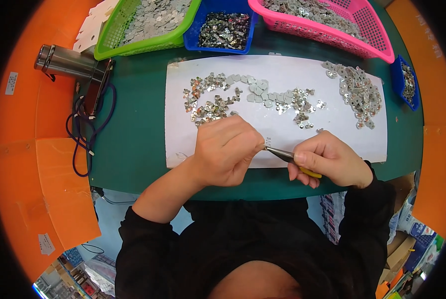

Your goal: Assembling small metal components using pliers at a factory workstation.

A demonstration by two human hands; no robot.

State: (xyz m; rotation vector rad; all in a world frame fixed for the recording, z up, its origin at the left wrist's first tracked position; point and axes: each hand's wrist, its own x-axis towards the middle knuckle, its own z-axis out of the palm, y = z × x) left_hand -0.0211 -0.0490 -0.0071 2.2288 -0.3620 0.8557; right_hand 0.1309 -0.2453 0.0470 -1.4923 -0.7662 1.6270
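My right hand [327, 158] is wrapped round a pair of pliers [281, 153] with dark metal jaws and yellow handles. The jaws point left and reach the fingertips of my left hand [229, 151]. That hand is closed in a pinch, and whatever it holds at the plier tips is too small and covered to make out. Beyond my hands, on a white board [183, 158], lie a cluster of small shiny metal clips [214, 108], a row of flat grey pieces [261, 90], more metal clips [302, 107] and a larger pile of grey and metal pieces [360, 94].
Along the far edge stand a green basket [148, 49], a blue bin [218, 50] and a pink basket [322, 36], all holding small parts. A small blue tray [398, 82] sits at the right. A steel flask [68, 62] and a purple cord [112, 107] are at the left.
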